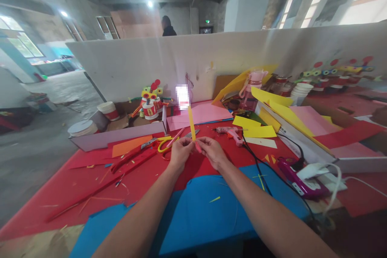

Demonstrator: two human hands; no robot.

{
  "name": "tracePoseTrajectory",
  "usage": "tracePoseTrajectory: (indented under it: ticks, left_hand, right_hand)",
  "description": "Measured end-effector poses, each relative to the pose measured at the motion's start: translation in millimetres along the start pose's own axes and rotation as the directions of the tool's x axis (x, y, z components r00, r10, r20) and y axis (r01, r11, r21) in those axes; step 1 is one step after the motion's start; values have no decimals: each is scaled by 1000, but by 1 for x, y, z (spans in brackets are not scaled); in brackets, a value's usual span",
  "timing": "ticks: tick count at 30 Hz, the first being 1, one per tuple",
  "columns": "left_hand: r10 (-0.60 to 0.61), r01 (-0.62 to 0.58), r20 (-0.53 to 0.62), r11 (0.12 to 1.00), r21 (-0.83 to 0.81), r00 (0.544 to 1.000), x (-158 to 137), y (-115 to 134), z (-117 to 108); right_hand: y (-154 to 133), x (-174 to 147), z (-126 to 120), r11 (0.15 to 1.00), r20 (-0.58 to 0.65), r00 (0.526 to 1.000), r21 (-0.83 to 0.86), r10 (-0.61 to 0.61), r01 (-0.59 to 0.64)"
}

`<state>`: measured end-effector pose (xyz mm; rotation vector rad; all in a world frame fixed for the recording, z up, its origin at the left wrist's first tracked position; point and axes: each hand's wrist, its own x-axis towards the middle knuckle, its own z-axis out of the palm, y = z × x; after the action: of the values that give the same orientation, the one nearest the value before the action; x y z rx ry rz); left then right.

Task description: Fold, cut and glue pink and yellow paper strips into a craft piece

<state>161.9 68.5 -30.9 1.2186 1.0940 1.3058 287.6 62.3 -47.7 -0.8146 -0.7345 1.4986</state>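
Note:
My left hand (182, 152) and my right hand (212, 152) meet over the middle of the table, fingertips closed in a pinch. A narrow yellow paper strip (191, 123) stands upright from the left fingertips. Beside its lower end a small pink-red paper piece (198, 147) shows at the right fingertips; how the two join is hidden by the fingers. Just left of my hands lie yellow-handled scissors (164, 144). A pink hot glue gun (231, 132) rests to the right, and red-handled pliers or cutters (133, 155) to the left.
Paper-cup figures (150, 102) with springy folded arms stand in a shallow box (121, 135). Pink sheets (208, 113) and yellow sheets (256, 128) lie behind. A purple power strip (302, 179) with cords sits right. Blue sheets (211, 209) cover the front. A white partition (136, 64) rises behind.

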Motion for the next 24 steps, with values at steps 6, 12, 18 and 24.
tracePoseTrajectory:
  ticks: [6,12,18,24]
  left_hand:
    - [51,-51,5,999,0,999,-1,-3,1]
    - [77,-75,57,997,-26,995,-5,2,5]
    - [0,1,7,994,-114,1000,-6,7,4]
    - [5,12,149,994,-111,989,-3,3,5]
  right_hand:
    - [4,3,-3,1000,-10,1000,-17,-14,14]
    - [2,5,-5,989,-46,995,-121,-88,82]
    - [1,4,-4,945,-25,979,-265,-205,191]
    - [-5,5,-6,937,-42,973,-281,-229,208]
